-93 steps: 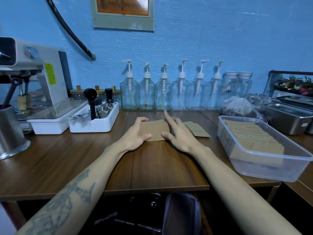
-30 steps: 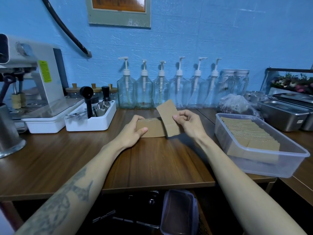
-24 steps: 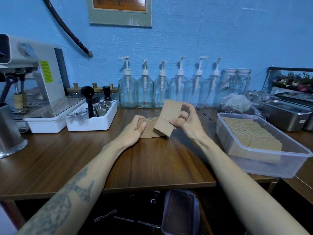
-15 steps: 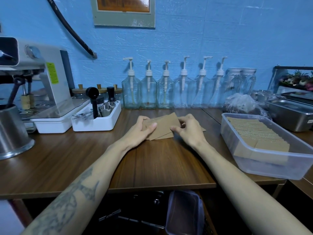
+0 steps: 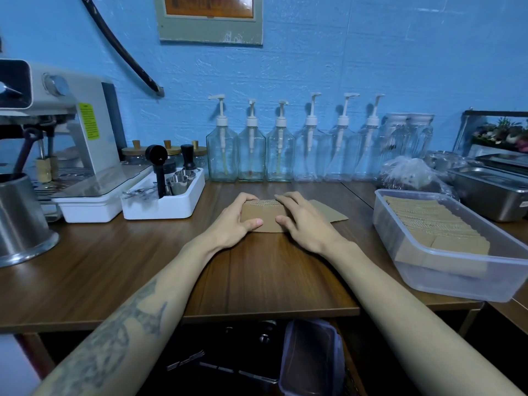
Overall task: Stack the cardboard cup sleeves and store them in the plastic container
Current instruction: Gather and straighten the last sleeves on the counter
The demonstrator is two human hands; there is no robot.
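Note:
A small stack of brown cardboard cup sleeves (image 5: 264, 215) lies flat on the wooden table (image 5: 120, 270). My left hand (image 5: 233, 220) cups its left end, thumb along the near edge. My right hand (image 5: 303, 221) grips the right end, fingers curled over the far edge. One or two loose sleeves (image 5: 331, 211) lie just right of my right hand, partly hidden by it. The clear plastic container (image 5: 445, 278) stands at the right with a long row of sleeves (image 5: 428, 224) in it.
A white tool tray (image 5: 168, 208) and an espresso machine (image 5: 63, 132) stand at the left, with a steel jug (image 5: 20, 221) in front. Several pump bottles (image 5: 280, 150) line the blue wall. Steel pans (image 5: 494, 190) and a plastic bag (image 5: 411, 175) sit behind the container.
My right hand lifted a loose sleeve, turned it and laid it on the stack under my left hand. Both hands now close round the stack's ends.

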